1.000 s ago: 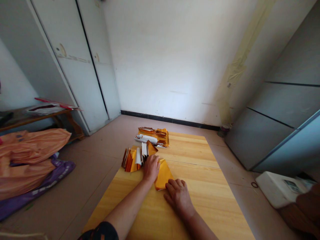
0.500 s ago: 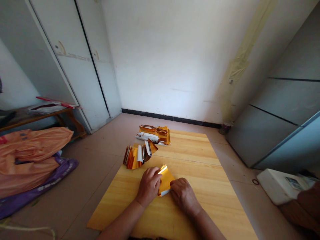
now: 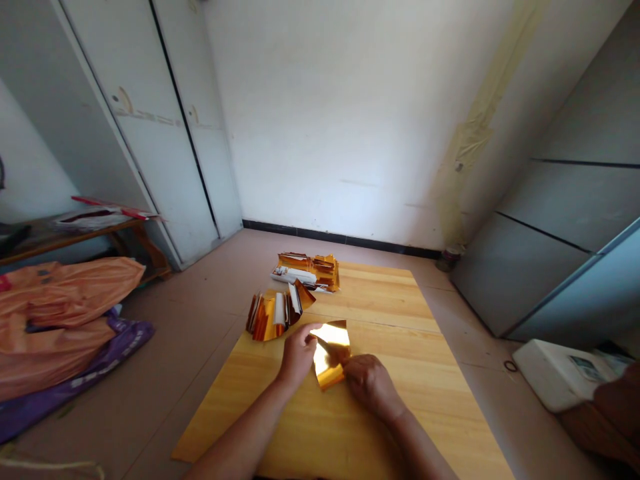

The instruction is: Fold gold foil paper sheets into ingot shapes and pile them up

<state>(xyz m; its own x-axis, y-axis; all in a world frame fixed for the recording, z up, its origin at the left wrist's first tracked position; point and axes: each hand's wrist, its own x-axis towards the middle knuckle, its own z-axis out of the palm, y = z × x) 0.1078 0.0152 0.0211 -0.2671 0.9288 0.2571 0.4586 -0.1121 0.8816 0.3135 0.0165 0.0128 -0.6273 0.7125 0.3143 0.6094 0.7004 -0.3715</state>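
Gold and glossy, the sheet (image 3: 331,350) lies in the head view near the middle of the wooden table (image 3: 425,407), and from it we take our clock. At nine o'clock, our left hand (image 3: 298,353) has thumb and finger together, clamped on the sheet's left edge. At four, our right hand (image 3: 373,383) curls against the right edge; its knuckles hide the fingertips, so we cannot tell whether they pinch or only press. We judge that thin, springy stuff wants both sides held to stay steady, for its surface bends, a darker band crossing the glare. At ten o'clock a fanned stack (image 3: 270,317) of gold, brown and white pieces leans together; at eleven, farther off, sits a second pile (image 3: 306,272). Both seem placed beyond our hands to leave us elbow room, with the nearer probably within the left arm's easy reach.
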